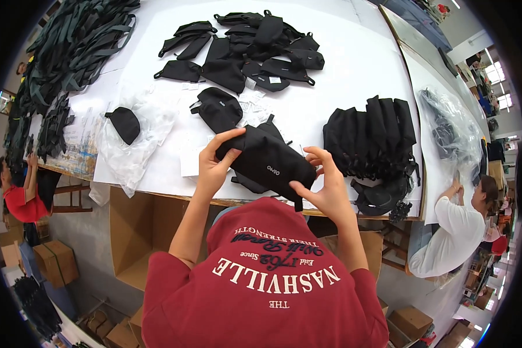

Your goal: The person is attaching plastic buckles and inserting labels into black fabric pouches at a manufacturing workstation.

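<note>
A black fabric pouch [260,152] with a small light print is stretched between my hands above the table's near edge. My left hand [216,163] pinches its upper left end between thumb and fingers. At the lower right end, my right hand [329,187] grips it with the thumb on the front and fingers curled over the side. Another black pouch [219,109] lies just beyond my left hand, beside some white paper tags [256,106]. Part of a further black item [271,129] shows behind the held pouch, mostly covered by it.
A heap of black pouches [243,52] lies at the far middle, dark straps [75,43] far left. One pouch [124,124] rests on clear plastic [127,165]. Stacked pouches [370,136] stand right. An open cardboard box [148,229] sits below the edge. People work at both sides.
</note>
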Available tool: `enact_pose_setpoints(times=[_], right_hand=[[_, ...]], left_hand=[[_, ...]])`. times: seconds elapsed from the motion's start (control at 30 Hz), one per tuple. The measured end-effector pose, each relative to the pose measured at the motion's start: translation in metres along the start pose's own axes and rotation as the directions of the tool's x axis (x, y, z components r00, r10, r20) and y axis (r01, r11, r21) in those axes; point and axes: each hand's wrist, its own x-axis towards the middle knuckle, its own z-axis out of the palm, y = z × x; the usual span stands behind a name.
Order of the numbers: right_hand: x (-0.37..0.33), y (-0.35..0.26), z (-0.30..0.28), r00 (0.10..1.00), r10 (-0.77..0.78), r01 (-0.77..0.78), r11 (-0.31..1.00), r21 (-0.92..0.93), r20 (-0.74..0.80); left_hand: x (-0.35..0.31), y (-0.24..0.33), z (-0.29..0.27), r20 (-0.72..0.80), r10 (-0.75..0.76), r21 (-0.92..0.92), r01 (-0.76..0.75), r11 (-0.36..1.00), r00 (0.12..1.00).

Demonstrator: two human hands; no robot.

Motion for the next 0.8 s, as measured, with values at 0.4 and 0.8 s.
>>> enact_pose_setpoints(times=[0.4,0.8], right_hand=[[-0.003,0.000,0.001,0.992,-0.028,0.021,0.998,0.059,0.124],[0.004,0.008,-0.016,0.989,0.078,-0.101,0.978,0.184,0.129]], left_hand=[[0.003,0.003,-0.002,0.227,0.032,0.317,-0.105,0.943,0.973],[0.002,-0.015,0.009,0.102,0.015,-0.002,-0.015,1.000,0.995]])
